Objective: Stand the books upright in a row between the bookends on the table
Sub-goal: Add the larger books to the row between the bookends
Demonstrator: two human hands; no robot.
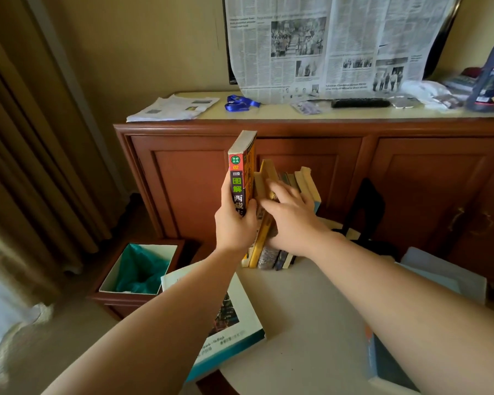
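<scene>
My left hand grips a thick book with a black and red spine, held upright at the left end of a row of several standing books on the round white table. My right hand lies flat, fingers spread, against the tops and sides of those books, which lean to the right. A black bookend stands at the right end of the row. I see no left bookend; it may be hidden behind the books and hands.
A large white and teal book lies flat at the table's left edge, another book at the right front, a pale one at the right. A wooden cabinet stands behind; a bin with a green liner sits on the floor.
</scene>
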